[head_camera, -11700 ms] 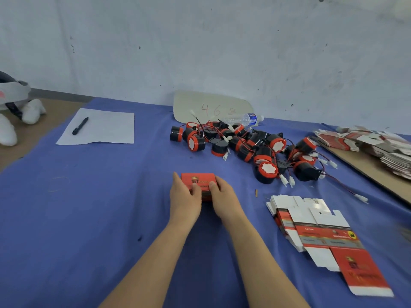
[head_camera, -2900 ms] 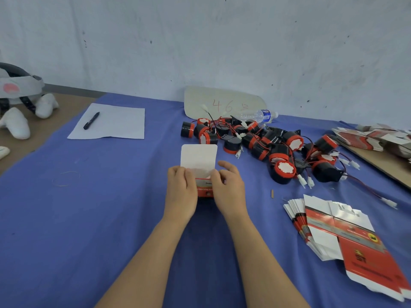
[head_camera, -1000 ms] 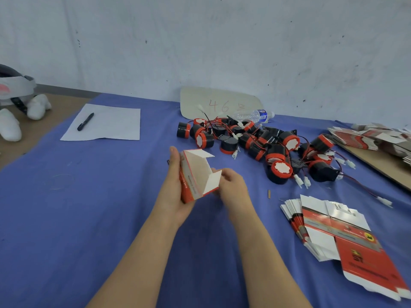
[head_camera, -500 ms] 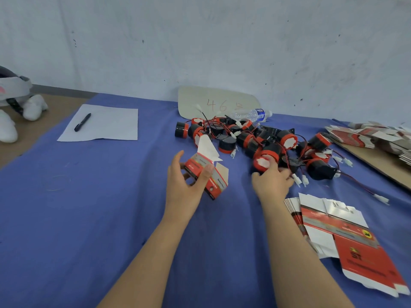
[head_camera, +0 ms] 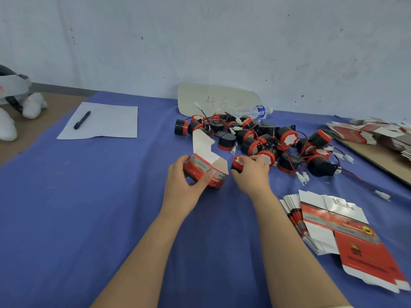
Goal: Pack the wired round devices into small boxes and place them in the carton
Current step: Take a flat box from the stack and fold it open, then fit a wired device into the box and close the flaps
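My left hand (head_camera: 185, 185) grips a small red and white box (head_camera: 205, 167) whose top flaps stand open, held just above the blue cloth. Right beside the box's open end, my right hand (head_camera: 250, 172) holds a black and red round device (head_camera: 238, 162). A pile of several more wired round devices (head_camera: 266, 141) lies behind my hands, with red and black wires and white plugs trailing out. No carton is in view.
A stack of flat unfolded boxes (head_camera: 333, 227) lies at the right front. More flat boxes (head_camera: 373, 132) sit on a board at the far right. A water bottle (head_camera: 253, 112), a card marked 46 (head_camera: 218, 101), and paper with a pen (head_camera: 82, 120) lie farther back.
My right hand took a round device from the pile and brought it left to the box's open end. My left hand turned the box so its opening faces the right hand.
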The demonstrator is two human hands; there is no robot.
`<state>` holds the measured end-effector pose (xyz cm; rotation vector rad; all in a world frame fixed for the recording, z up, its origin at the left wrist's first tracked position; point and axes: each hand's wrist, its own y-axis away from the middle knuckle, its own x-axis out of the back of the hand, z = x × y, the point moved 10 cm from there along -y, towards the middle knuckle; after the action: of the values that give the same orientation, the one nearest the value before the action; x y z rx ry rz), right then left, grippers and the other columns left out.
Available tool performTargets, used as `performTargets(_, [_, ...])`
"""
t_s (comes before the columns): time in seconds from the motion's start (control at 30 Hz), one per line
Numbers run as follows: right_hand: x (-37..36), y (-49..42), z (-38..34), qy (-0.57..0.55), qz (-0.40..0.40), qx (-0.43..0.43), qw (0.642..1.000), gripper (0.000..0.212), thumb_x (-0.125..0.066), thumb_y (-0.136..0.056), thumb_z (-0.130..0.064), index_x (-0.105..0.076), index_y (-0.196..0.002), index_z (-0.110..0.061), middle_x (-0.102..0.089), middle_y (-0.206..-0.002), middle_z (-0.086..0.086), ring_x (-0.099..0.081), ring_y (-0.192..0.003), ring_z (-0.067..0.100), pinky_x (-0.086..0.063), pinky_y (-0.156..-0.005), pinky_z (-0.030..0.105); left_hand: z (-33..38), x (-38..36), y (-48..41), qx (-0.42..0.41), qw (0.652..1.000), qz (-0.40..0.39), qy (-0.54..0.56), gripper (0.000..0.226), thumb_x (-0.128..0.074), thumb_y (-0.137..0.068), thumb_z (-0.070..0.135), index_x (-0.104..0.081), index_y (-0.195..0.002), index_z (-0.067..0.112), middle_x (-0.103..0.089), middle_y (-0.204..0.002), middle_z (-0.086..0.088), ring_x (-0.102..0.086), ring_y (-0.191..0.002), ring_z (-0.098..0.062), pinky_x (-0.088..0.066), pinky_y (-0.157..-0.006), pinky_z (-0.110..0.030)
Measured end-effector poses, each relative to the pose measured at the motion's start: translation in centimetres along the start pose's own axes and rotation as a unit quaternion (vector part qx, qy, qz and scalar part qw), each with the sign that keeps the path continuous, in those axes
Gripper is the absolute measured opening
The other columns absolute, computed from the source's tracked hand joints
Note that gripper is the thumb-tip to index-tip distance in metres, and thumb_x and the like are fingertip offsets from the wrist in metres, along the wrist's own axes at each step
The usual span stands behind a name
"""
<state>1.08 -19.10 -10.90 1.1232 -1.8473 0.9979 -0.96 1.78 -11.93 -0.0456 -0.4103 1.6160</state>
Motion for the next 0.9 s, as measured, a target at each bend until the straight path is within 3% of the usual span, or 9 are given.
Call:
performTargets(0.1, [-0.2, 0.2, 0.3, -0.016, -0.011, -0.005, 1.000, 0.040, -0.057, -0.091, -0.020, -0.049, -0.129, -0.015, -0.021, -0.149, 0.013, -0.021, -0.133, 0.034, -0.029, -0.104, 0.040, -0.9, -0.5, 0.0, 0.000, 0.991, -0.047, -0.122, 0.064, -0.075, -0.076, 0.040, -0.046, -0.129, 0.020, -0.049, -0.122, 0.002, -0.051, -0.109, -0.014, -0.047, -0.091, -0.030])
performTargets(0.17, [-0.4, 0.4, 0.4, -0.020, -0.024, 0.008, 0.999, 0.044, -0.055, -0.091, -0.015, -0.042, -0.133, -0.015, -0.020, -0.155, 0.009, -0.017, -0.138, 0.033, -0.027, -0.107, 0.040, -1.3, -0.4, -0.1, 0.002, 0.975, -0.045, -0.216, 0.061, -0.074, -0.076, 0.043, -0.049, -0.125, 0.017, -0.055, -0.121, 0.000, -0.049, -0.115, -0.021, -0.045, -0.094, -0.038])
performTargets(0.23, [-0.5, 0.4, 0.0, -0.042, -0.024, 0.029, 0.998, 0.043, -0.055, -0.090, -0.010, -0.041, -0.131, -0.013, -0.034, -0.146, 0.011, -0.027, -0.132, 0.033, -0.029, -0.106, 0.038, -1.4, 0.1, -0.1, 0.020, 0.966, -0.033, -0.255, 0.060, -0.073, -0.077, 0.046, -0.050, -0.123, 0.017, -0.057, -0.122, -0.001, -0.045, -0.119, -0.024, -0.043, -0.096, -0.040])
performTargets(0.4, [-1.0, 0.7, -0.7, -0.033, -0.089, 0.030, 0.995, 0.066, -0.070, -0.084, -0.032, -0.040, -0.139, -0.012, -0.031, -0.142, 0.013, -0.039, -0.124, 0.032, -0.038, -0.099, 0.037, -1.5, -0.2, 0.0, 0.048, 0.972, -0.069, -0.218, 0.064, -0.071, -0.081, 0.042, -0.044, -0.133, 0.019, -0.056, -0.130, 0.000, -0.050, -0.120, -0.023, -0.044, -0.099, -0.041])
performTargets(0.5, [2.3, 1.0, -0.7, -0.123, 0.013, 0.002, 0.992, 0.060, -0.076, -0.077, -0.036, -0.053, -0.126, -0.011, -0.040, -0.130, 0.013, -0.044, -0.102, 0.021, -0.039, -0.083, 0.029, -1.5, -0.2, 0.2, 0.058, 0.978, -0.109, -0.165, 0.073, -0.070, -0.083, 0.034, -0.030, -0.143, 0.021, -0.051, -0.138, 0.002, -0.049, -0.125, -0.023, -0.040, -0.103, -0.042])
performTargets(0.6, [7.5, 2.6, -1.4, -0.289, 0.200, 0.015, 0.936, 0.059, -0.078, -0.075, -0.033, -0.052, -0.124, -0.011, -0.041, -0.126, 0.010, -0.044, -0.108, 0.015, -0.041, -0.091, 0.022, -1.7, -0.7, 0.3, 0.069, 0.973, -0.138, -0.171, 0.068, -0.066, -0.085, 0.030, -0.028, -0.140, 0.020, -0.053, -0.134, 0.001, -0.050, -0.122, -0.023, -0.039, -0.104, -0.042])
performTargets(0.7, [9.6, 4.3, -5.0, -0.327, 0.251, 0.116, 0.904, 0.058, -0.079, -0.075, -0.023, -0.051, -0.124, -0.011, -0.042, -0.129, 0.007, -0.041, -0.114, 0.007, -0.035, -0.090, 0.004, -1.5, -0.7, 0.2, 0.069, 0.977, -0.109, -0.171, 0.066, -0.066, -0.084, 0.038, -0.034, -0.138, 0.017, -0.054, -0.132, -0.001, -0.049, -0.122, -0.024, -0.039, -0.103, -0.040])
performTargets(0.83, [6.4, 5.6, -7.1, -0.337, 0.201, 0.150, 0.908, 0.059, -0.072, -0.082, -0.013, -0.043, -0.132, -0.013, -0.045, -0.127, -0.005, -0.043, -0.120, 0.010, -0.037, -0.104, 0.024, -0.3, 0.4, 0.6, 0.032, 0.986, 0.010, -0.161, 0.088, -0.068, -0.079, 0.050, -0.025, -0.147, 0.013, -0.039, -0.146, -0.002, -0.037, -0.132, -0.024, -0.036, -0.106, -0.043])
performTargets(0.9, [4.5, 5.9, -6.8, -0.304, 0.192, 0.130, 0.924, 0.059, -0.069, -0.084, -0.014, -0.040, -0.136, -0.011, -0.045, -0.130, 0.000, -0.040, -0.123, 0.014, -0.034, -0.106, 0.030, 0.6, 0.8, 0.8, -0.014, 0.984, 0.054, -0.169, 0.076, -0.065, -0.083, 0.046, -0.030, -0.143, 0.016, -0.043, -0.139, 0.000, -0.046, -0.122, -0.021, -0.043, -0.094, -0.035])
